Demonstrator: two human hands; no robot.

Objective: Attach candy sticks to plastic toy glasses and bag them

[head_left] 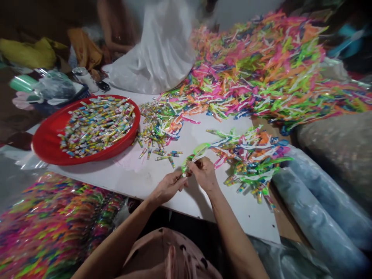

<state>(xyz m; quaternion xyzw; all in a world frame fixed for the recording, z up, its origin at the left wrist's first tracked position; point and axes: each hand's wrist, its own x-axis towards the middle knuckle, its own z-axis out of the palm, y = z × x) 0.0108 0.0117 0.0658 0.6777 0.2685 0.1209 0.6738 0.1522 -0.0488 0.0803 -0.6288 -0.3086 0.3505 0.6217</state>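
Note:
Over the front of the white tabletop, my left hand (171, 186) is closed on a small tube with a white end (184, 175). Close against it, my right hand (204, 175) pinches a lime-green plastic strip (201, 148) with a white part along it. Fingers hide where strip and tube meet. Just to the right lies a heap of small printed tubes with coloured strips attached (252, 155). Loose printed tubes (159, 153) are scattered beyond my left hand.
A red basin (43, 149) full of printed tubes stands at the left. A large pile of coloured strips (261, 69) covers the back right, beside a white sack (157, 58). Rolled clear plastic (316, 213) lies right, bagged strips (55, 228) lower left. Another person (116, 27) is behind.

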